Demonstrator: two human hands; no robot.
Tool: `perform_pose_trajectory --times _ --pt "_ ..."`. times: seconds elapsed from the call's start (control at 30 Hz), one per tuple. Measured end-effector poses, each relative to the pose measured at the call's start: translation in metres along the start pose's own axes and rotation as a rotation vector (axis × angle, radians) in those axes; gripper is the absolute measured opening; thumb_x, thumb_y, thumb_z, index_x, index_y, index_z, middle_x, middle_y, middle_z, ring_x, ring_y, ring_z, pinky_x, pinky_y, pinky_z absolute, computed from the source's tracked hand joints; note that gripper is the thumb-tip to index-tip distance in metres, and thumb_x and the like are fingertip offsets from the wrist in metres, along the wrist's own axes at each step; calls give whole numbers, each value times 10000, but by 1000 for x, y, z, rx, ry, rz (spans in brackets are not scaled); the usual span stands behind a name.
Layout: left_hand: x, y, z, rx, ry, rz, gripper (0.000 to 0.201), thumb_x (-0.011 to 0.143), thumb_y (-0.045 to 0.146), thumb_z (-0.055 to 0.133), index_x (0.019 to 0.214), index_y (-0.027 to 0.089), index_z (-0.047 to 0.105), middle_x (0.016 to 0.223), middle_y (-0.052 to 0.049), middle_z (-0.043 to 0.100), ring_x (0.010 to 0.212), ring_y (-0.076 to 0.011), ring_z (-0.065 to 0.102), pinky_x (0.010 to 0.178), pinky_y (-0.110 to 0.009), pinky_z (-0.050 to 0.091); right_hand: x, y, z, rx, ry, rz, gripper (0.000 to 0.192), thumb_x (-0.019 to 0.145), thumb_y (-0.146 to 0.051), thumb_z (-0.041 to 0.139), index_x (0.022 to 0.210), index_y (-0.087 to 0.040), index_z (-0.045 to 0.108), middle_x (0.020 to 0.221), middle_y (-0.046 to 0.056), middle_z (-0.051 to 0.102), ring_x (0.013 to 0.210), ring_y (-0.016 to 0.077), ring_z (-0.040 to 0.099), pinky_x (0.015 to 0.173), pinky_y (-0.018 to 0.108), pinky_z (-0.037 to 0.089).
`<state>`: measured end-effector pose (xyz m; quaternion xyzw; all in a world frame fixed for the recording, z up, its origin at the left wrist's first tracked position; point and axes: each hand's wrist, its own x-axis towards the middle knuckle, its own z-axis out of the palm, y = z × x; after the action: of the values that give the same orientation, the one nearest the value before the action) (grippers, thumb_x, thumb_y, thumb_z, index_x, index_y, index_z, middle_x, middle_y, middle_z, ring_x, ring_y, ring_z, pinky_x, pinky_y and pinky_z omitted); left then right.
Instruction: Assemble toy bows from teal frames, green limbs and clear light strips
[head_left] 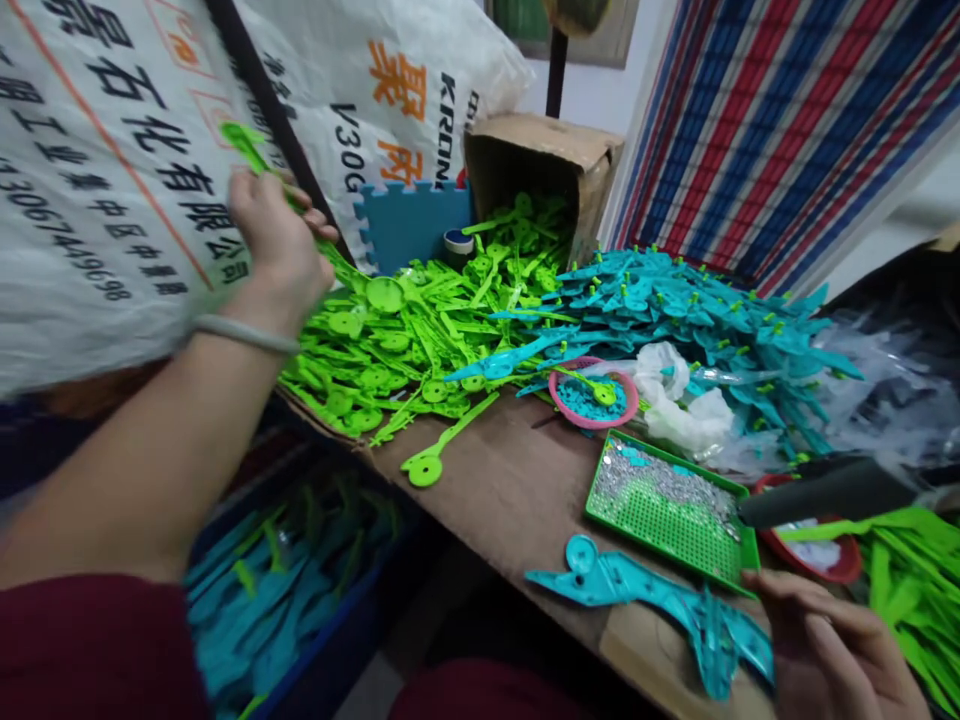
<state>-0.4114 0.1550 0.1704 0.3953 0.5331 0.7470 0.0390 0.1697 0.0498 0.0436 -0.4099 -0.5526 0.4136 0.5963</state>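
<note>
My left hand (pixel 279 240) is raised at the left, its fingers closed around a lime-green plastic piece (pixel 246 143) with a rounded end. Below and beside it spreads a heap of similar green plastic pieces (pixel 397 335). My right hand (pixel 844 645) is at the lower right, partly cut off by the frame, fingers loosely bent and apart with nothing visible in them. Its fingertips are by the corner of a green perforated tray (pixel 660 525) of small metal parts. Next to that hand lies a teal plastic shell (pixel 645 585), hollow side up.
Teal pieces (pixel 675 300) are heaped at the back right. A pink bowl (pixel 592 420) holds small teal bits. A dark tool (pixel 832 490) juts over a red bowl (pixel 844 560). An open cardboard box (pixel 540 140) spills green pieces. Below the table edge is a blue bin (pixel 322 645).
</note>
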Motion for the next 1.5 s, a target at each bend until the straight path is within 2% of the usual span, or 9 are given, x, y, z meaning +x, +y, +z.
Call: perform_pose_trajectory --times 0.17,0.23,0.37,0.47,0.6,0.73,0.93,1.1,1.5 --pt "-87 37 65 -71 -90 -112 270 1036 137 275 1151 45 501 786 126 580 473 84 473 595 -80 294 1 0 61 74 -83 137 121 928 -330 662 975 -237 723 564 -50 465 471 92 445 426 208 378" --pt "-134 51 93 -167 -175 -205 140 1037 126 408 1073 101 541 743 105 569 474 33 472 538 -92 329 -1 5 86 -76 -118 49 154 941 -338 630 997 -235 730 723 3 592 610 119 540 557 262 477" --pt "-243 71 138 -575 -475 -686 134 1021 162 500 944 166 609 733 28 556 546 -54 481 515 -182 411 -8 21 124 -141 -30 -120 225 986 -383 505 1048 -261 684 1057 79 680 1015 218 630 930 428 530" --pt "-328 74 153 -667 -463 -688 80 995 221 566 964 208 638 836 24 612 693 -69 566 678 -190 495 -18 38 127 -231 23 -88 295 994 -445 456 1119 -278 664 1018 89 689 982 242 632 950 458 525" --pt "-401 59 148 -497 -704 -624 184 947 367 643 1067 230 667 1077 -23 717 1029 -157 660 983 -302 501 -27 51 99 -326 171 -134 301 1003 -430 457 1099 -269 693 1019 94 675 998 239 639 945 446 535" --pt "-406 47 128 -188 -690 -489 254 965 430 583 1021 198 670 979 -46 751 919 -178 693 883 -317 528 -25 38 61 -300 211 -54 284 995 -396 508 1150 -271 711 915 40 602 805 159 633 797 352 569" --pt "-408 60 104 -80 -1078 -474 255 939 386 526 1039 198 667 836 -11 718 754 -180 657 694 -283 534 -29 8 47 -27 -305 190 231 912 -435 640 981 -241 745 886 3 586 672 98 613 602 254 561" --pt "-431 60 97 -133 -1038 -520 362 952 390 461 1169 199 678 1117 -63 740 1052 -249 669 951 -372 532 -41 9 52 102 -263 423 318 816 -493 740 806 -213 591 642 -50 579 542 103 572 495 234 511" --pt "-445 54 93 -100 -948 -674 541 942 608 499 1227 191 691 1296 -100 707 1298 -282 605 1157 -421 436 -55 13 56 17 -185 385 217 815 -388 728 785 -224 588 659 -40 568 588 118 549 505 235 459"
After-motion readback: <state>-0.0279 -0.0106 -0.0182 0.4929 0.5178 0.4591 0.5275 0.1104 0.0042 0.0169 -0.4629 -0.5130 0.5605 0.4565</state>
